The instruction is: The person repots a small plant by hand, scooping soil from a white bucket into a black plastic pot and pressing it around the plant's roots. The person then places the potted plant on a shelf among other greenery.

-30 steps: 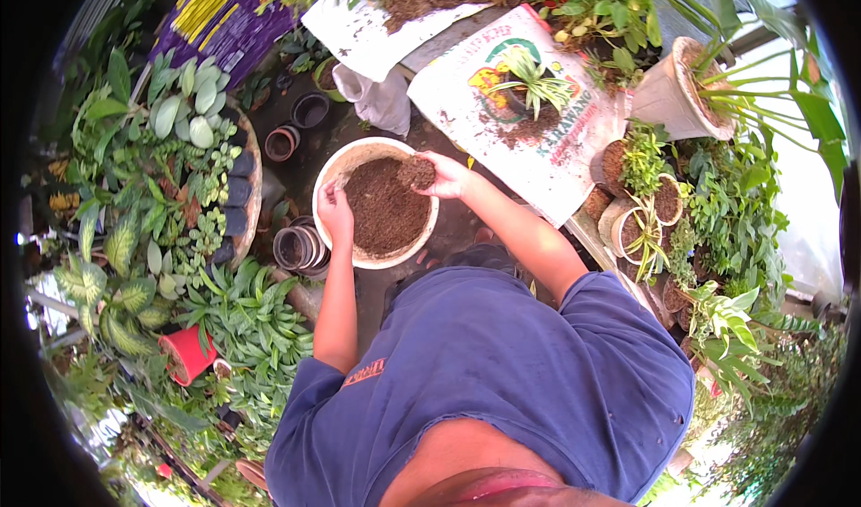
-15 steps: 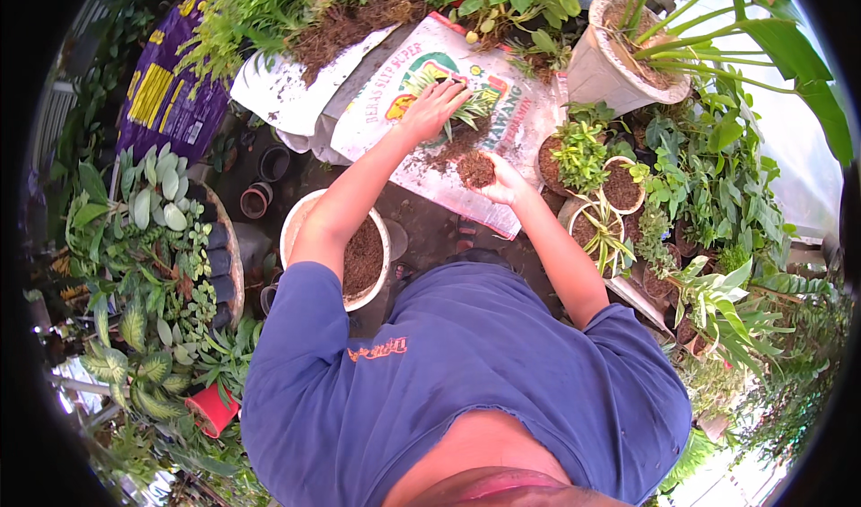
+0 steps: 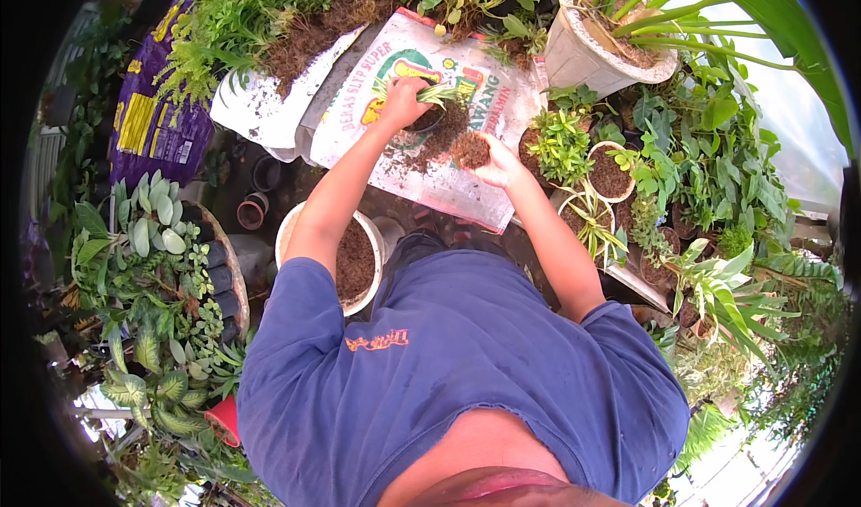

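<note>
My left hand [image 3: 405, 103] is closed at a small dark pot [image 3: 425, 123] over the printed sack; its fingertips are partly hidden. Narrow green-and-white striped leaves [image 3: 439, 92] stick out beside the fingers. To its right, my right hand [image 3: 496, 168] cups a clump of brown potting soil [image 3: 470, 151], its fingers curled around the clump. Loose soil [image 3: 412, 160] lies scattered on the white sack [image 3: 381, 63] under and between both hands.
A large white pot [image 3: 592, 54] with a big-leaved plant stands at the far right. Several smaller potted plants [image 3: 563, 148] sit beside my right forearm. Near my left forearm is a white bucket [image 3: 377, 265] of soil. A purple bag [image 3: 157, 139] stands at the far left.
My left hand has gone from lying spread over the striped leaves to gripping at the dark pot, which now shows. My right hand still holds the soil clump. The whole view has shifted slightly.
</note>
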